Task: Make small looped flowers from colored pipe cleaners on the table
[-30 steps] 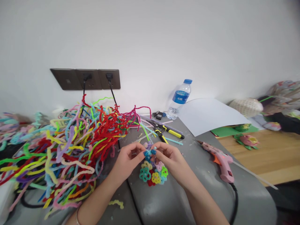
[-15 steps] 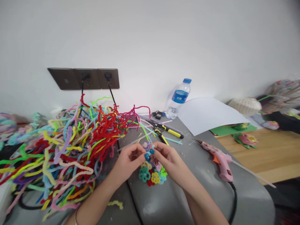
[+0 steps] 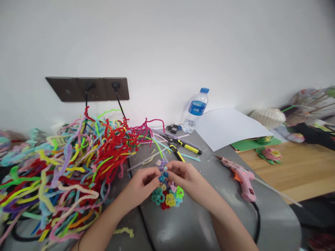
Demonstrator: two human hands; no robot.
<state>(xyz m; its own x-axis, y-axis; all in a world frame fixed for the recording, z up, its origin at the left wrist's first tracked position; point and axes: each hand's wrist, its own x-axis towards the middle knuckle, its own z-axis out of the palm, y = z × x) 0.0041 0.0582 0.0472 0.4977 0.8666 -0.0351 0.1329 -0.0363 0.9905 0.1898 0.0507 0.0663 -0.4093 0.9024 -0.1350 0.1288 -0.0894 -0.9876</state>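
Note:
My left hand (image 3: 144, 183) and my right hand (image 3: 184, 176) meet at their fingertips, both closed in a pinch. Between them is a small light-blue pipe cleaner (image 3: 165, 169), mostly hidden by the fingers and the blue nails. Just below and behind the fingertips lies a cluster of small looped pipe-cleaner flowers: a teal flower (image 3: 158, 196), a yellow flower (image 3: 170, 200) and a bright green flower (image 3: 179, 192) among them. A lilac flower (image 3: 160, 163) shows just beyond the fingers.
A big heap of colourful pipe cleaners (image 3: 75, 167) covers the left side. Pliers (image 3: 178, 152) with yellow-black handles lie beyond my hands. A water bottle (image 3: 196, 108) leans near the wall. White paper (image 3: 230, 125) and a pink glue gun (image 3: 246, 184) with its cord are at right.
The whole view has shifted slightly, so things appear a little further left. Both hands keep their pinch at the same spot, with small finger movement.

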